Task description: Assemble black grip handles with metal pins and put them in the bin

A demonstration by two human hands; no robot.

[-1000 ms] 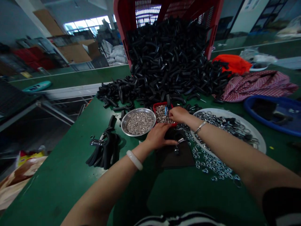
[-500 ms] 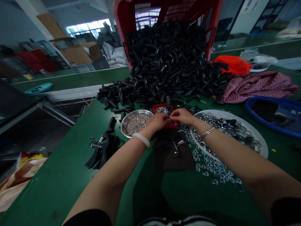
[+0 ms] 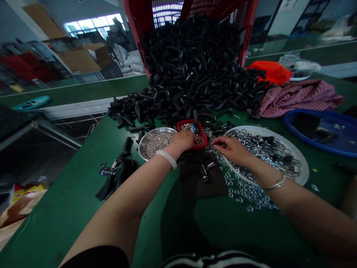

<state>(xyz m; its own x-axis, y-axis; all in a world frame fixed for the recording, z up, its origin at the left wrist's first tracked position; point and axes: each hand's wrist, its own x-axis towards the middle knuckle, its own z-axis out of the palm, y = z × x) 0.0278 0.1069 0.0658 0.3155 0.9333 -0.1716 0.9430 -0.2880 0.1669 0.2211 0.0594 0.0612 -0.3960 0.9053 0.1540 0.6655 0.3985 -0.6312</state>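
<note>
My left hand [image 3: 184,140], with a white bangle at its wrist, is at the left side of a small red tray [image 3: 205,140] of small metal pins. Its fingers are curled down at the tray, the tips hidden. Right by them, a black handle with a shiny metal part [image 3: 195,124] stands up. My right hand [image 3: 230,149] hovers just right of the red tray, thumb and forefinger slightly apart, nothing plain between them. Below lies a dark pad [image 3: 192,188], bearing a metal fitting [image 3: 205,174] and a spring [image 3: 211,165].
A round metal bowl [image 3: 141,149] of tiny parts stands left of the red tray. A white tray [image 3: 304,169] of rings sits right, with loose metal rings [image 3: 248,195] spilled beside it. Black handles [image 3: 195,63] pour from a red crate [image 3: 134,33]. Assembled pieces [image 3: 118,173] lie left.
My right hand has drawn back to the right, away from my left hand, and its pinch has loosened. My left hand stays at the red tray. The whole view has shifted slightly.
</note>
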